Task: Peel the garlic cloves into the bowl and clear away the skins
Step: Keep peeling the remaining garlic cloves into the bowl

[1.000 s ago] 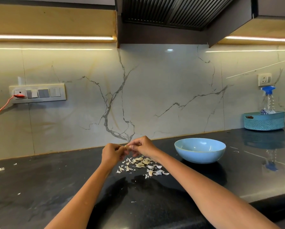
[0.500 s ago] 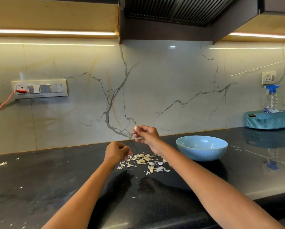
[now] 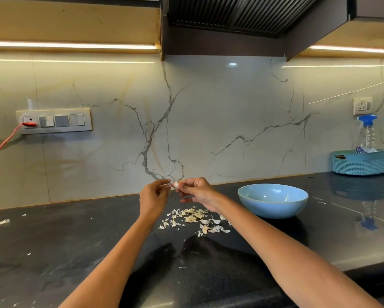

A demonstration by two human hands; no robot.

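Above the black counter, my right hand (image 3: pixel 195 192) pinches a small white garlic clove (image 3: pixel 175 185) between thumb and fingertips. My left hand (image 3: pixel 153 196) meets it from the left, its fingertips pinching at the clove's skin. Below both hands lies a scatter of pale garlic skins and cloves (image 3: pixel 194 220) on the counter. A light blue bowl (image 3: pixel 273 202) stands to the right of the pile; its inside looks empty from here.
A teal woven basket (image 3: pixel 361 162) with a blue-capped spray bottle (image 3: pixel 367 134) sits at the back right. A red cable (image 3: pixel 2 144) runs from the wall switch panel at left. Stray skin flakes (image 3: pixel 2 222) lie on the counter's left side.
My left hand has risen from the pile to meet my right hand at the clove, after the two had drawn apart. The view has shifted slightly.
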